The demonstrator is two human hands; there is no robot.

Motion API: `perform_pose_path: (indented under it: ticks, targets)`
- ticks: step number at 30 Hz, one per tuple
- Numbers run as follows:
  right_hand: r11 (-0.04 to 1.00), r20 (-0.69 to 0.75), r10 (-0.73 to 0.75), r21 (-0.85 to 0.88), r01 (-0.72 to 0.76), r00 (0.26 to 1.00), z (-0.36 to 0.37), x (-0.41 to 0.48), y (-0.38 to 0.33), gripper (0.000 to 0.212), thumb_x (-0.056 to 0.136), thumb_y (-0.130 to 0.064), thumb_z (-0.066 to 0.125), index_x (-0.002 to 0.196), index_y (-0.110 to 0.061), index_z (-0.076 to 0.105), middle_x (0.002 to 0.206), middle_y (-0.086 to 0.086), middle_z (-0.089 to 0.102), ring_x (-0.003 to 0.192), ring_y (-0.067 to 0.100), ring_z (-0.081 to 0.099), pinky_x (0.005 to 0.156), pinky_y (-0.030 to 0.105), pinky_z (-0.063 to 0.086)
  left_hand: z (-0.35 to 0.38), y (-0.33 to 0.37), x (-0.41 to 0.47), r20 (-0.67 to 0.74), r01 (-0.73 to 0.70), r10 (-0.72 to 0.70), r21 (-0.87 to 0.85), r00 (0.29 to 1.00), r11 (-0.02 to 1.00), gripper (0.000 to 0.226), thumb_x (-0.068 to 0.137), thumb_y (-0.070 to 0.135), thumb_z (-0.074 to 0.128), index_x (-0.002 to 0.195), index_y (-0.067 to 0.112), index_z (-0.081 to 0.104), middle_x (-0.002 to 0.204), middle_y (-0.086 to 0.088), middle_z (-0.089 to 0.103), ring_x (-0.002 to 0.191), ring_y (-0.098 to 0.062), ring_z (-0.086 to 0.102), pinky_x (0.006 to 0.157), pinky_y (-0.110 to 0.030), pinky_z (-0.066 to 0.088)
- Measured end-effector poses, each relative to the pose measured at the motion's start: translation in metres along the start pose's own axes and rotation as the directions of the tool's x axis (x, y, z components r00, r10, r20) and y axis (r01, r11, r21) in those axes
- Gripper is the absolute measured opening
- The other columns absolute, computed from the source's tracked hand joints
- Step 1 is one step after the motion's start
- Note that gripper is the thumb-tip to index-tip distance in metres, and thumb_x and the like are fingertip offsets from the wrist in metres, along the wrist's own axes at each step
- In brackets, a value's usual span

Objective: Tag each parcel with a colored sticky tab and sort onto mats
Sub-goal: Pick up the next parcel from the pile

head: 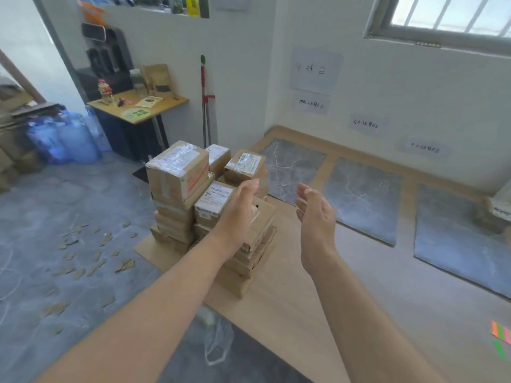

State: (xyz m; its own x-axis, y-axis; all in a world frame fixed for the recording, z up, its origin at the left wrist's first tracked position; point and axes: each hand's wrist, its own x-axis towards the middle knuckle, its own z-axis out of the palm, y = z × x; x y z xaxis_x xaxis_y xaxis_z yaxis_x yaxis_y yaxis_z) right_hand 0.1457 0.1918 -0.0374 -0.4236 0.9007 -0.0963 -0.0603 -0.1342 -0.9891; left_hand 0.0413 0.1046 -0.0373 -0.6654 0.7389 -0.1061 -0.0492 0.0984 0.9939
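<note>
A pile of brown cardboard parcels point(177, 172) with white labels stands at the left end of a light wooden table point(318, 299). My left hand point(237, 214) reaches over the pile's right side with straight fingers and holds nothing. My right hand point(315, 214) hovers open just right of the pile, palm facing left. Three grey marbled mats point(362, 197) lie in a row along the wall side of the table. Coloured sticky tabs point(501, 338), orange, pink and green, lie at the table's right edge. One parcel point(495, 214) sits at the far right.
Paper signs point(315, 70) hang on the wall above the mats. Left of the table are a small desk point(138, 106) with bags, a mop handle point(204, 100), blue water jugs point(63, 139) and cardboard scraps point(83, 258) on the grey floor.
</note>
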Motion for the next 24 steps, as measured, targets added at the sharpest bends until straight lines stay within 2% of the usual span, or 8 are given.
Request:
perform_pose_path:
  ticks: [4, 6, 9, 12, 16, 18, 21, 24]
  targets:
    - [0.999, -0.056, 0.041, -0.027, -0.042, 0.998, 0.042, -0.009, 0.015, 0.033, 0.103, -0.031, 0.05, 0.129, -0.022, 0.069, 0.136, -0.012, 0.063, 0.132, 0.008, 0.053, 0.116, 0.033, 0.039, -0.044, -0.015, 0.017, 0.066, -0.003, 0.002, 0.009, 0.998, 1.0, 0.051, 0.097, 0.055, 0.037, 0.142, 0.034, 0.048, 0.132, 0.02, 0.053, 0.134, -0.005, 0.043, 0.117, -0.035, 0.029]
    - [0.997, -0.075, 0.072, -0.033, -0.075, 0.995, 0.055, -0.009, 0.022, 0.03, 0.105, -0.029, 0.048, 0.123, -0.022, 0.071, 0.125, -0.015, 0.068, 0.127, 0.003, 0.057, 0.103, 0.023, 0.046, -0.06, -0.022, 0.024, 0.085, 0.011, -0.013, 0.021, 0.996, 1.0, 0.058, 0.094, 0.059, 0.036, 0.144, 0.032, 0.048, 0.137, 0.016, 0.054, 0.135, -0.005, 0.045, 0.117, -0.035, 0.031]
    - [0.991, -0.074, 0.125, -0.036, -0.128, 0.989, 0.065, -0.01, 0.034, 0.026, 0.107, -0.027, 0.045, 0.106, -0.019, 0.07, 0.091, -0.018, 0.068, 0.084, -0.024, 0.056, 0.081, 0.03, 0.049, -0.077, -0.035, 0.033, 0.114, 0.064, -0.065, 0.01, 0.991, 0.998, 0.039, 0.101, 0.051, 0.035, 0.124, 0.032, 0.061, 0.118, 0.016, 0.068, 0.112, 0.004, 0.061, 0.1, -0.027, 0.044]
    - [0.978, -0.075, 0.187, -0.081, -0.193, 0.979, 0.073, -0.01, 0.053, 0.03, 0.108, -0.025, 0.043, 0.101, -0.023, 0.073, 0.072, -0.014, 0.07, 0.056, -0.018, 0.059, 0.046, 0.011, 0.045, -0.086, -0.05, 0.04, 0.113, 0.106, -0.105, -0.006, 0.988, 0.994, 0.029, 0.107, 0.04, 0.033, 0.103, 0.037, 0.062, 0.1, 0.021, 0.07, 0.096, 0.008, 0.063, 0.083, -0.019, 0.044]
    - [0.962, -0.071, 0.232, -0.131, -0.24, 0.97, 0.084, -0.006, 0.083, 0.035, 0.106, -0.026, 0.038, 0.125, -0.018, 0.067, 0.11, -0.005, 0.071, 0.086, -0.003, 0.065, 0.05, 0.008, 0.043, -0.094, -0.076, 0.05, 0.142, 0.117, -0.118, 0.014, 0.983, 0.993, 0.033, 0.106, 0.037, 0.033, 0.114, 0.034, 0.065, 0.118, 0.009, 0.07, 0.113, -0.004, 0.062, 0.094, -0.026, 0.045]
    - [0.959, -0.071, 0.243, -0.133, -0.251, 0.967, 0.086, -0.004, 0.093, 0.034, 0.107, -0.024, 0.037, 0.127, -0.024, 0.063, 0.108, -0.01, 0.068, 0.079, -0.011, 0.061, 0.046, 0.003, 0.04, -0.096, -0.085, 0.051, 0.161, 0.112, -0.114, 0.024, 0.98, 0.993, 0.038, 0.103, 0.042, 0.033, 0.122, 0.031, 0.064, 0.121, 0.008, 0.071, 0.115, -0.006, 0.063, 0.097, -0.028, 0.047]
    - [0.962, -0.068, 0.228, -0.139, -0.236, 0.971, 0.088, -0.005, 0.107, 0.036, 0.107, -0.025, 0.036, 0.133, -0.028, 0.06, 0.115, -0.009, 0.07, 0.087, -0.002, 0.067, 0.055, 0.005, 0.046, -0.097, -0.097, 0.052, 0.174, 0.108, -0.112, 0.03, 0.978, 0.994, 0.055, 0.095, 0.055, 0.035, 0.136, 0.027, 0.058, 0.13, 0.007, 0.066, 0.125, -0.01, 0.057, 0.109, -0.037, 0.042]
    - [0.968, -0.071, 0.219, -0.106, -0.226, 0.973, 0.088, -0.008, 0.113, 0.019, 0.108, -0.022, 0.039, 0.118, -0.029, 0.053, 0.098, -0.018, 0.063, 0.072, -0.018, 0.063, 0.051, 0.001, 0.041, -0.098, -0.102, 0.052, 0.164, 0.121, -0.121, 0.008, 0.979, 0.993, 0.044, 0.104, 0.044, 0.032, 0.131, 0.025, 0.06, 0.124, 0.006, 0.069, 0.118, -0.007, 0.062, 0.102, -0.032, 0.046]
